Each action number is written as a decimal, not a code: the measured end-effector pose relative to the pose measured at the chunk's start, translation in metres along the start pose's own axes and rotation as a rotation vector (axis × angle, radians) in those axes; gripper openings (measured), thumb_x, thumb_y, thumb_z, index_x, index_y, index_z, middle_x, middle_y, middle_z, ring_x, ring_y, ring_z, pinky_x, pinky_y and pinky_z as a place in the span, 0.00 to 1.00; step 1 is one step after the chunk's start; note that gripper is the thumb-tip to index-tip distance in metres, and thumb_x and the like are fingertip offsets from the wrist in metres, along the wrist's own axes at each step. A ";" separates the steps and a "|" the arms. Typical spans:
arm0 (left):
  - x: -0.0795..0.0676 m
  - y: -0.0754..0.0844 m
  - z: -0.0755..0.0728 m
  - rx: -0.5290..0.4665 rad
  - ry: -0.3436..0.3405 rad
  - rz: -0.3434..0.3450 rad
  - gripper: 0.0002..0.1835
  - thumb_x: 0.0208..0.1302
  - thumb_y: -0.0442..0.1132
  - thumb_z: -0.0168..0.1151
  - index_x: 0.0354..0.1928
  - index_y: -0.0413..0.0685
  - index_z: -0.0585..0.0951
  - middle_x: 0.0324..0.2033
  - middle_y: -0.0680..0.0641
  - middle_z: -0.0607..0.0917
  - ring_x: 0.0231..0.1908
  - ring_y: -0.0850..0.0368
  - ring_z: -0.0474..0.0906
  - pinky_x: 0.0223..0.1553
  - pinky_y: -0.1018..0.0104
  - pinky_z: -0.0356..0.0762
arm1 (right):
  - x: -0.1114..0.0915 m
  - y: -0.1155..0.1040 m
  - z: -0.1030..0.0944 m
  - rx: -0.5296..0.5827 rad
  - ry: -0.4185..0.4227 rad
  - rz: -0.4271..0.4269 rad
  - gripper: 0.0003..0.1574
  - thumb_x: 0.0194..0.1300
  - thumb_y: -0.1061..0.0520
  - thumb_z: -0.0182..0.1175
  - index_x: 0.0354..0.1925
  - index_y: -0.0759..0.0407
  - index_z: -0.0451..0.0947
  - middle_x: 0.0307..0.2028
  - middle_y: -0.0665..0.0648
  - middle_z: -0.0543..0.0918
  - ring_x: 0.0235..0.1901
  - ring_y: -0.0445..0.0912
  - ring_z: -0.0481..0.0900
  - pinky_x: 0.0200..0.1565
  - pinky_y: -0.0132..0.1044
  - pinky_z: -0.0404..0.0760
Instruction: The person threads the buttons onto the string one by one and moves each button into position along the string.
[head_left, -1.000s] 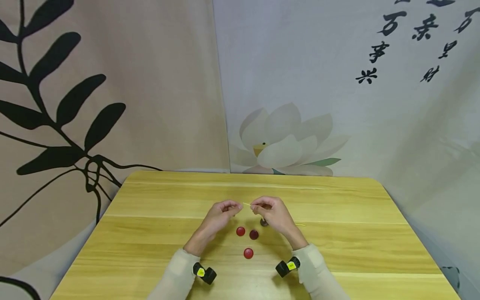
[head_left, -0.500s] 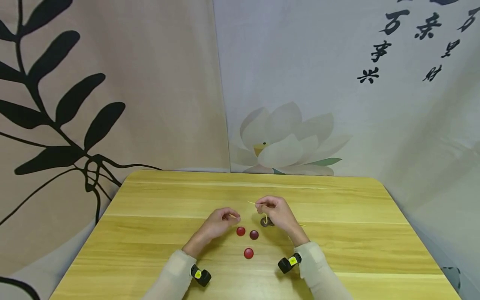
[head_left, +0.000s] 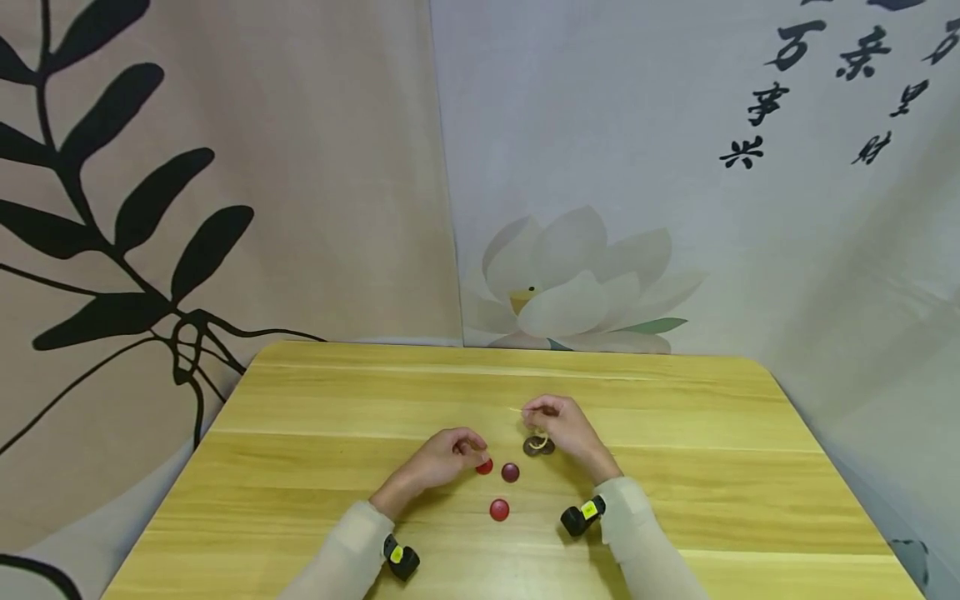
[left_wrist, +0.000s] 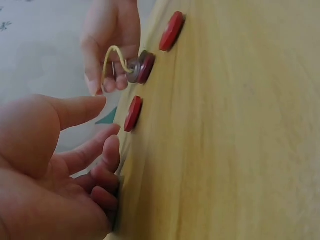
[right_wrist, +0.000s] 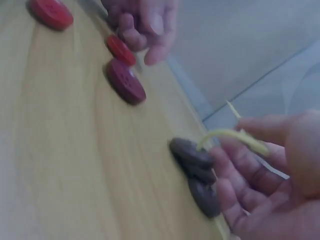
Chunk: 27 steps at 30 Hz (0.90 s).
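My right hand (head_left: 562, 427) pinches a yellow string (right_wrist: 225, 133) between thumb and forefinger, its tip sticking out past them. The string runs down in a curve into dark brown buttons (right_wrist: 200, 170), which lie clustered on the table under this hand. My left hand (head_left: 450, 457) has thumb and forefinger spread apart at a red button (left_wrist: 132, 114), partly covering it in the head view. A maroon button (right_wrist: 125, 84) lies just right of that red one. Nearer the body is another red button (head_left: 499, 510). The buttons show small holes in the right wrist view.
The wooden table (head_left: 337, 492) has a pale grain and rounded far corners. Behind it hang fabric backdrops (head_left: 345, 208) with a dark plant, a lotus and black characters. A black wrist camera (head_left: 402, 558) sits on the left sleeve, and another (head_left: 582, 517) on the right.
The left hand has drawn away from the string and come down to the red button. The right hand has shifted slightly right with the string, and the brown buttons show more fully.
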<state>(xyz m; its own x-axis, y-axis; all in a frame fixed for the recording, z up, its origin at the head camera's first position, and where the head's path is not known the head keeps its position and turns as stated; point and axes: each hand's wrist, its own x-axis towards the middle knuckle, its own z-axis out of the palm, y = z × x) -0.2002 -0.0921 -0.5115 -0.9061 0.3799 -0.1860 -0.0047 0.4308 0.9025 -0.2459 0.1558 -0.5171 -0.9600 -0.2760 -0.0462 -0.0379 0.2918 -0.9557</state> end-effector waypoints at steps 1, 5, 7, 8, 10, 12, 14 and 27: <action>0.000 0.000 0.001 0.004 0.001 0.001 0.12 0.66 0.44 0.66 0.45 0.44 0.82 0.30 0.49 0.77 0.32 0.56 0.70 0.34 0.63 0.68 | 0.000 0.001 -0.001 0.004 -0.010 0.014 0.10 0.69 0.63 0.59 0.45 0.68 0.82 0.40 0.62 0.85 0.39 0.46 0.82 0.46 0.39 0.81; -0.002 0.002 0.001 0.032 0.013 0.005 0.14 0.65 0.43 0.67 0.46 0.42 0.81 0.29 0.49 0.77 0.30 0.56 0.70 0.33 0.64 0.68 | 0.002 0.004 -0.005 0.029 -0.047 0.070 0.09 0.69 0.63 0.58 0.44 0.66 0.82 0.40 0.58 0.85 0.41 0.45 0.81 0.48 0.39 0.79; -0.002 0.002 0.001 0.042 0.012 0.009 0.14 0.65 0.43 0.67 0.47 0.41 0.81 0.29 0.48 0.76 0.30 0.56 0.70 0.32 0.64 0.68 | 0.002 0.003 -0.007 0.050 -0.062 0.078 0.10 0.70 0.62 0.57 0.45 0.66 0.81 0.40 0.58 0.85 0.42 0.46 0.81 0.49 0.39 0.79; -0.002 0.002 0.000 0.048 0.013 0.010 0.15 0.64 0.43 0.67 0.47 0.42 0.81 0.29 0.49 0.76 0.29 0.57 0.70 0.32 0.64 0.68 | 0.002 0.002 -0.008 0.060 -0.067 0.079 0.10 0.70 0.62 0.57 0.45 0.66 0.81 0.41 0.58 0.85 0.42 0.46 0.81 0.49 0.40 0.79; -0.003 0.003 0.000 0.053 0.012 0.010 0.15 0.64 0.43 0.68 0.47 0.41 0.81 0.28 0.49 0.76 0.29 0.57 0.69 0.31 0.65 0.68 | 0.002 0.001 -0.009 0.077 -0.077 0.081 0.10 0.71 0.62 0.57 0.45 0.67 0.81 0.41 0.59 0.85 0.42 0.47 0.82 0.50 0.41 0.79; -0.003 0.004 -0.001 0.059 0.016 0.014 0.14 0.63 0.42 0.68 0.46 0.41 0.81 0.28 0.49 0.75 0.28 0.57 0.69 0.31 0.65 0.67 | 0.003 0.000 -0.010 0.080 -0.079 0.083 0.11 0.71 0.61 0.57 0.45 0.67 0.81 0.41 0.59 0.85 0.42 0.47 0.82 0.50 0.41 0.79; -0.004 0.005 -0.001 0.064 0.018 0.014 0.14 0.63 0.42 0.69 0.45 0.42 0.81 0.28 0.49 0.75 0.28 0.57 0.69 0.30 0.66 0.67 | 0.003 0.002 -0.010 0.080 -0.076 0.085 0.11 0.71 0.60 0.58 0.46 0.66 0.81 0.42 0.59 0.85 0.43 0.47 0.82 0.50 0.41 0.78; -0.006 0.005 0.001 0.117 0.022 0.024 0.06 0.61 0.35 0.69 0.39 0.47 0.83 0.27 0.49 0.75 0.27 0.57 0.68 0.28 0.67 0.66 | 0.002 0.007 -0.011 0.103 -0.072 0.094 0.10 0.71 0.61 0.58 0.44 0.67 0.81 0.40 0.58 0.85 0.41 0.46 0.81 0.48 0.39 0.78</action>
<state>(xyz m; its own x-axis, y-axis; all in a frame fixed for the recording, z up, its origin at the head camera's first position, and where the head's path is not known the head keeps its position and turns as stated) -0.1941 -0.0913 -0.5064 -0.9144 0.3739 -0.1553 0.0652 0.5145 0.8550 -0.2514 0.1676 -0.5202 -0.9355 -0.3179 -0.1539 0.0831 0.2252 -0.9708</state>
